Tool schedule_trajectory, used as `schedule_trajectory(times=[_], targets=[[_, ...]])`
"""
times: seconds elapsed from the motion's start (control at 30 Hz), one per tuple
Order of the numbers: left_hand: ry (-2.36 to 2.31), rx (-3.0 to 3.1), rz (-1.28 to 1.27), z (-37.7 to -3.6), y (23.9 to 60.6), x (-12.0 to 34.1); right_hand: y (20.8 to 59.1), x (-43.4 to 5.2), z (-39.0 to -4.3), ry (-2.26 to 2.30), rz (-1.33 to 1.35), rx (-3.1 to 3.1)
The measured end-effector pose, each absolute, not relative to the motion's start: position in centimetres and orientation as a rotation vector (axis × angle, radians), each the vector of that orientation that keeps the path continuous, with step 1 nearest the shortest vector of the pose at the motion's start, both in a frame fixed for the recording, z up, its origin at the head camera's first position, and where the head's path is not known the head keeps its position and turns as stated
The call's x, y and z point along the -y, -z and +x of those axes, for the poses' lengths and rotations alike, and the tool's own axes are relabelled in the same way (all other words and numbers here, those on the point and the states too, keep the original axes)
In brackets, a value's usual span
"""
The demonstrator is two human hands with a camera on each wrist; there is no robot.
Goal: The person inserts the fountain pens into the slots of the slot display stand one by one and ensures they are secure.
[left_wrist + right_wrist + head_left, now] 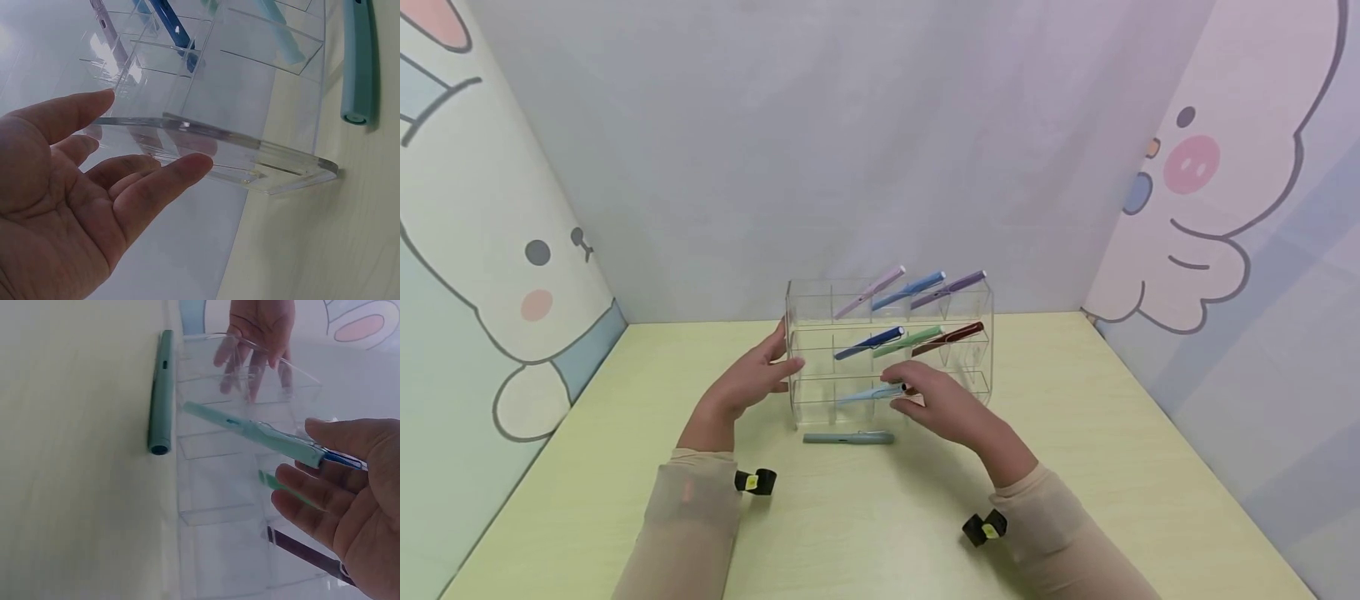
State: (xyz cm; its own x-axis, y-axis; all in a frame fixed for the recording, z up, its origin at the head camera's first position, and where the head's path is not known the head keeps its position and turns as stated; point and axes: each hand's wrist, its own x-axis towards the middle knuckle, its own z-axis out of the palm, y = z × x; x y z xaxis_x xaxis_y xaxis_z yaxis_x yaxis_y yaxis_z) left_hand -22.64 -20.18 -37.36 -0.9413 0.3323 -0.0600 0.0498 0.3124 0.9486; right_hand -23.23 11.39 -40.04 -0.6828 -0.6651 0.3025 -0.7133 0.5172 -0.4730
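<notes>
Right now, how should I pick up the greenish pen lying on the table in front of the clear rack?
Pinch the pen around its middle, coming from above. It lies flat and crosswise on the table, with the rack close behind, so the top and near side are free.

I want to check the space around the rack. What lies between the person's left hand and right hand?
In the head view, the clear acrylic rack's left part stands between the left hand and the right hand, with the light blue pen in its bottom row.

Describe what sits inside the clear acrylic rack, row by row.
The acrylic rack holds three pens on top: pink, blue, purple. The middle row holds navy, green, dark red. Below, one light blue pen; the right hand covers its neighbouring compartments.
</notes>
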Motion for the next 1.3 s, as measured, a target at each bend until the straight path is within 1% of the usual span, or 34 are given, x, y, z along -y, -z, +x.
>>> schedule_trajectory(times=[0.13,0.23,0.33,0.43,0.57,0.77,0.93,1.3], targets=[[-1.686,-2.318,0.346,-22.7,37.4,20.2,38.3,-12.7,-23.0,-0.907,1.126,2.626],[-1.689,-2.331,0.347,-23.3,38.3,20.5,36.6,-13.7,-22.5,-0.939,1.066,2.623],[-1.688,-2.352,0.353,-24.0,39.4,20.9,35.5,-14.2,-22.0,-0.930,1.059,2.673],[-1.680,-2.374,0.358,-24.3,39.8,21.1,35.2,-14.0,-21.4,-0.892,1.110,2.768],[-1.684,-2.368,0.366,-24.2,39.9,21.1,36.2,-12.6,-21.0,-0.768,1.234,2.884],[-1.672,-2.362,0.353,-24.3,39.9,21.0,39.2,-10.3,-20.9,-0.465,1.404,2.916],[-1.676,-2.359,0.360,-24.6,39.6,21.0,40.9,-9.3,-21.1,-0.256,1.358,2.923],[-1.715,-2.321,0.383,-24.4,39.6,20.9,43.5,-8.4,-21.8,-0.177,1.332,2.886]])
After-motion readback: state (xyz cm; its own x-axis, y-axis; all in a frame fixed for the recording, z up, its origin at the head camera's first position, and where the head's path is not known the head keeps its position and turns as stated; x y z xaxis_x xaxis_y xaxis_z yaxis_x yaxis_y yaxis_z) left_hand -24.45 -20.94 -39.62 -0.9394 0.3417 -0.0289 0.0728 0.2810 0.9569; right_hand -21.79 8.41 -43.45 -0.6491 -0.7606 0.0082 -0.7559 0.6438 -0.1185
